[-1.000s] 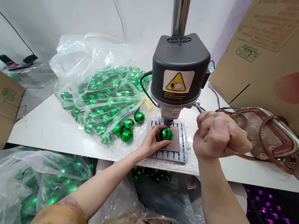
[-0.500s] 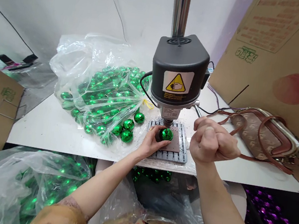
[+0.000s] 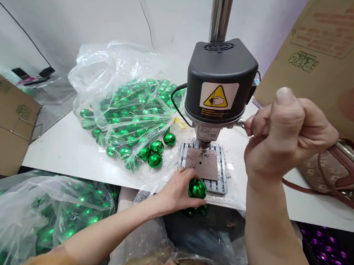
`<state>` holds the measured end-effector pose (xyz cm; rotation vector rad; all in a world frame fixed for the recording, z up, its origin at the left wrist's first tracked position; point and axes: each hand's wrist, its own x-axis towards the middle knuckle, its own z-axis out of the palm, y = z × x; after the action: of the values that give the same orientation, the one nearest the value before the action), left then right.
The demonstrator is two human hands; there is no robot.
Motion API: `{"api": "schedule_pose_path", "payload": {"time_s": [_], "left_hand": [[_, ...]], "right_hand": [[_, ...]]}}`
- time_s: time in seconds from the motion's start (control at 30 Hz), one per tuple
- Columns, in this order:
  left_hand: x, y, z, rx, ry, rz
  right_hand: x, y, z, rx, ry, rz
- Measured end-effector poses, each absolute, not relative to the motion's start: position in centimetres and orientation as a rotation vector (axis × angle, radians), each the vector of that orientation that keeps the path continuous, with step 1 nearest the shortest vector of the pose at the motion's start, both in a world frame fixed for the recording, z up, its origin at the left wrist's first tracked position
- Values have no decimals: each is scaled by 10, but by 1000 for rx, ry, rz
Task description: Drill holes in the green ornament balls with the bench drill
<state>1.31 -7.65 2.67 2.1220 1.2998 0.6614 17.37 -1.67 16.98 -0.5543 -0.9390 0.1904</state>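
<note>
My left hand (image 3: 174,193) grips a shiny green faceted ball ornament (image 3: 197,189) between thumb and fingers, at the front edge of the drill press's metal base (image 3: 223,180). On that base lies a brown board (image 3: 207,164) with a small dark hole, and dark shavings are scattered about. Above the board hangs the black head of the drill press (image 3: 221,79), bearing a yellow warning label. My right hand (image 3: 282,137) is closed in a fist around the end of the drill press's metal lever (image 3: 241,122), raised to the right of the head.
Left of the press, a clear plastic bag (image 3: 98,63) full of green balls lies on the white table (image 3: 50,150), with several loose balls (image 3: 155,161) beside it. A handbag (image 3: 316,168) and a large carton (image 3: 333,61) stand at right. Purple balls (image 3: 326,256) sit below.
The green ball has come off the board toward me in my left hand, baring the hole. My right hand has risen with the lever. The view has shifted slightly.
</note>
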Motion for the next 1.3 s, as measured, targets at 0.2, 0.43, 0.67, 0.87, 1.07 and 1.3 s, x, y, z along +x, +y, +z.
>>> {"api": "schedule_pose_path", "payload": {"time_s": [0.2, 0.43, 0.67, 0.87, 1.07, 1.3], "left_hand": [[-23, -40, 25, 2215, 1453, 849], [-45, 50, 15, 2262, 1834, 793], [-33, 32, 32, 1845, 1226, 887], [-18, 13, 20, 1697, 1011, 814], [-8, 13, 13, 1832, 1055, 782], [10, 4, 18, 1999, 1138, 811]], "right_hand": [[174, -15, 166, -522, -917, 168], [174, -15, 166, -528, -923, 187], [174, -13, 164, -543, -938, 181], [176, -12, 161, -564, -968, 181], [178, -11, 158, -599, -981, 191], [176, -11, 158, -566, -983, 182]]}}
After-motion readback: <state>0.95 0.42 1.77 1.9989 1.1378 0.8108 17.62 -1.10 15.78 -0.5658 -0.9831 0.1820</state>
